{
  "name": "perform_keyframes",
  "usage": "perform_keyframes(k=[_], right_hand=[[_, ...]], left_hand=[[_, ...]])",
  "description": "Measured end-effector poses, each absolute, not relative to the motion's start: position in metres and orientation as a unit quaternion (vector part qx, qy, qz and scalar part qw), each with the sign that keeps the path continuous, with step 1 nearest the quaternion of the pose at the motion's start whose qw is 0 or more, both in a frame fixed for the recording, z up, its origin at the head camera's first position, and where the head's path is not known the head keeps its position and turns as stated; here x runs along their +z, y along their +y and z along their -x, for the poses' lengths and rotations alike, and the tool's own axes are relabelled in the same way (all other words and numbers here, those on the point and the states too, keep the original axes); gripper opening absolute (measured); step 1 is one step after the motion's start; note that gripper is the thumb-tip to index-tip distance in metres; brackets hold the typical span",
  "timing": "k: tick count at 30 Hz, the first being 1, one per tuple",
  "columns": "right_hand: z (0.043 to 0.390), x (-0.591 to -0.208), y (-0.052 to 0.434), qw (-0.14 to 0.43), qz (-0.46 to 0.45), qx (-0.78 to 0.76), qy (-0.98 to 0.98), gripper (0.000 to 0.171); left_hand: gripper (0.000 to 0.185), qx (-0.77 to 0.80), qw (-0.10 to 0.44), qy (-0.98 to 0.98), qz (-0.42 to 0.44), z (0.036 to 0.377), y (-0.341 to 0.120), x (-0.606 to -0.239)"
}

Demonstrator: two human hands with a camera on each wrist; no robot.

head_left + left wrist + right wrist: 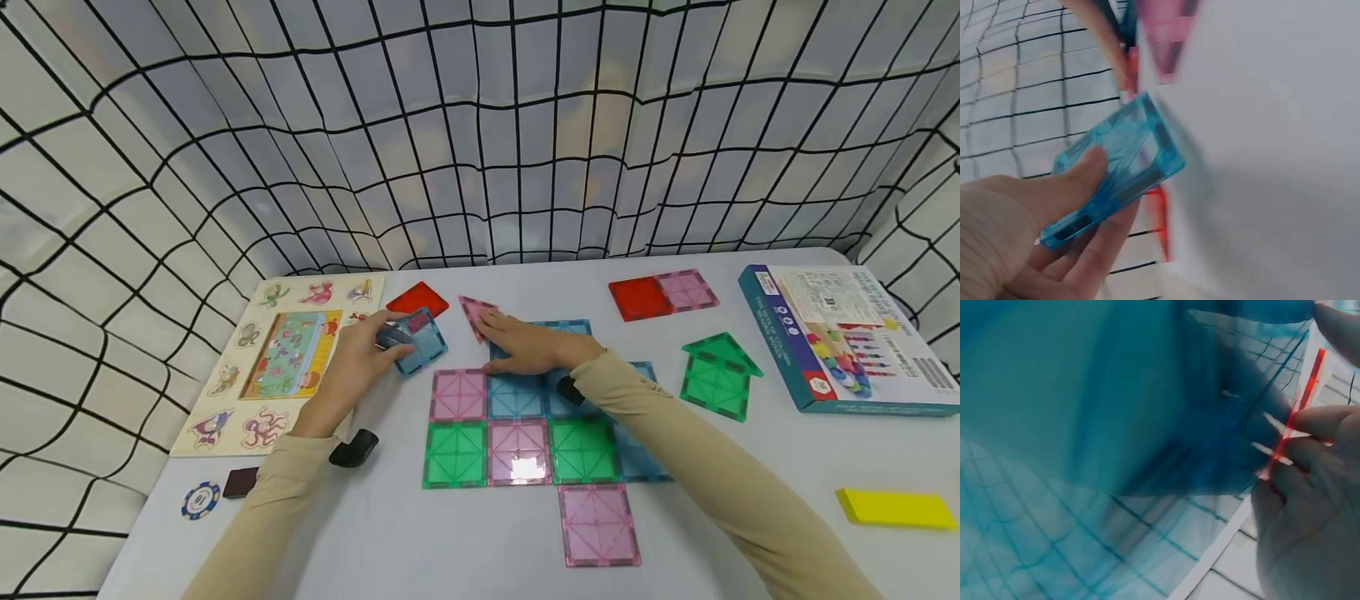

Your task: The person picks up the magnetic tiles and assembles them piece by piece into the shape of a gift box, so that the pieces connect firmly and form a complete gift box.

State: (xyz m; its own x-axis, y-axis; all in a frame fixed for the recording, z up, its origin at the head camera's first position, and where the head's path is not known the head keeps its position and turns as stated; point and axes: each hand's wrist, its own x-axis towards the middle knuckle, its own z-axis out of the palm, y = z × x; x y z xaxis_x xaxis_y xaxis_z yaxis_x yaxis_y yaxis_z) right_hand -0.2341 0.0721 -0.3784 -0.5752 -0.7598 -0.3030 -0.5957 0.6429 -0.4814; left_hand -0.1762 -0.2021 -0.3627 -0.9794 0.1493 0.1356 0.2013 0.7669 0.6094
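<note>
L hand point(360, 350) grips blue tile point(417, 337) | R hand point(528, 346) flat on blue tiles point(517, 393) nr pink triangle point(476, 314)

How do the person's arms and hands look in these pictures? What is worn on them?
Both arms wear long beige sleeves that end at the wrists. The left sleeve and the right sleeve look plain, apart from a small faint marking near the right cuff. A small black device sits at each wrist: one under the left wrist, one beside the right cuff. Both hands are bare, with no gloves; no rings are visible.
</note>
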Motion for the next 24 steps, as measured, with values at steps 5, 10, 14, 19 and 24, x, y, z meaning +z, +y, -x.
perform_keyframes(k=[5,10,14,19,24], right_hand=[[0.231,-0.382,0.078,0.253,0.385,-0.190,0.867,0.077],[0.207,-0.363,0.096,0.262,0.398,-0.183,0.860,0.067],[0.177,-0.345,0.117,0.268,0.414,-0.156,0.856,0.059],[0.142,-0.343,0.152,0.261,0.411,-0.161,0.858,0.052],[0.109,-0.360,0.189,0.238,0.406,-0.182,0.863,0.058]], left_hand=[[0.050,-0.358,0.075,-0.920,0.143,0.142,-0.186,-0.339],[0.048,-0.414,-0.054,-0.870,0.262,0.096,-0.161,-0.337],[0.047,-0.423,-0.153,-0.839,0.304,0.062,-0.145,-0.357],[0.046,-0.398,-0.146,-0.845,0.326,0.038,-0.129,-0.376],[0.046,-0.323,-0.071,-0.871,0.362,0.031,-0.119,-0.388]])
